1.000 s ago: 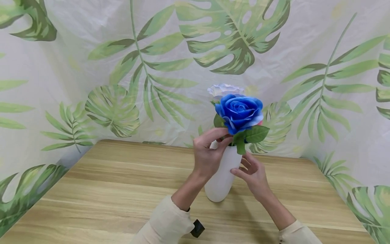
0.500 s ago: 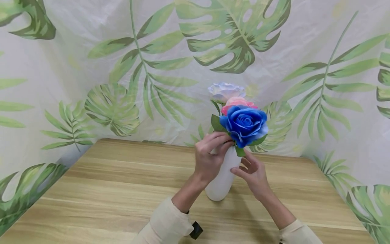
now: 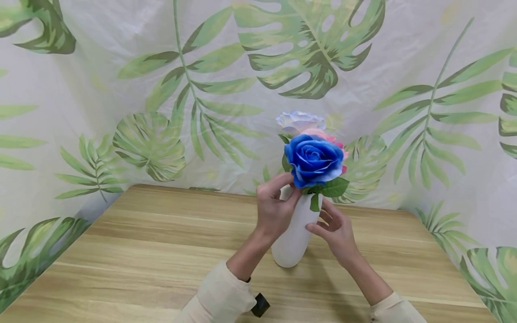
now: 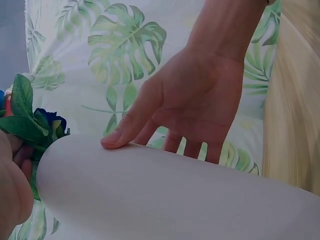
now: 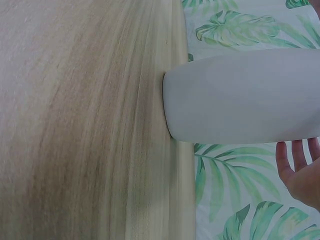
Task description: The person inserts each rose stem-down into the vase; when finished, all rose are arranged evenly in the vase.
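A tall white vase [image 3: 291, 240] stands upright on the table, with several artificial roses at its mouth. In the head view a blue rose [image 3: 313, 160] with green leaves faces the camera; behind it a pink rose [image 3: 319, 133] and a pale white-lilac rose [image 3: 300, 121] partly show. My left hand [image 3: 275, 208] pinches the blue rose just under its bloom, beside the vase mouth; the stem and fingertips are mostly hidden. My right hand [image 3: 337, 231] holds the vase's upper right side. The left wrist view shows its thumb [image 4: 114, 140] on the vase wall and the other fingers behind.
The wooden table [image 3: 161, 251] runs back to a hanging cloth [image 3: 226, 134] printed with green leaves. A small black block-shaped object [image 3: 260, 305] sits by the left sleeve cuff.
The blue rose dipped down and right, then came back left, ending lower than at first. More of the pink rose shows behind it. My left hand shifted slightly; my right hand stayed put.
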{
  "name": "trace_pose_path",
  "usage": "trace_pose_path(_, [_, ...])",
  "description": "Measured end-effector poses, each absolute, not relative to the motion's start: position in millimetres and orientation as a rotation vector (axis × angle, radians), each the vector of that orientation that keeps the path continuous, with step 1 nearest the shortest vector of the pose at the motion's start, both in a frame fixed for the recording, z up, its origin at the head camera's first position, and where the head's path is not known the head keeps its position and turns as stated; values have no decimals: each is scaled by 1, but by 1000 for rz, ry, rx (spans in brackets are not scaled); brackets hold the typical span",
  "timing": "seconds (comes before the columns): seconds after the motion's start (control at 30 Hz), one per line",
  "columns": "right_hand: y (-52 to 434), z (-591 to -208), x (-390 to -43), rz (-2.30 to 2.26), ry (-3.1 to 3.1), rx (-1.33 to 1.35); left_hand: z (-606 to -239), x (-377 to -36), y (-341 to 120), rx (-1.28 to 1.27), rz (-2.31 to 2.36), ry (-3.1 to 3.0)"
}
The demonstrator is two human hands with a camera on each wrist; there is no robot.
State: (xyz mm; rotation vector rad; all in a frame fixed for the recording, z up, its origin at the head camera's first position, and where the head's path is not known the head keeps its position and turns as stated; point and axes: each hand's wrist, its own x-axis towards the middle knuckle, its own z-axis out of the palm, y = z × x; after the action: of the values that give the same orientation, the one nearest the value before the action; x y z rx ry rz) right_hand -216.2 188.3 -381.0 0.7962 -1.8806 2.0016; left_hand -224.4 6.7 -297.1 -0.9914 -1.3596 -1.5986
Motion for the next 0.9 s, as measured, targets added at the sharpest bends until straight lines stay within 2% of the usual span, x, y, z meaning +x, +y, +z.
trace_pose_path(0.9, [187,-380,-215,2012,-1883,718,-312,-227,4,-787,-1303,-1499])
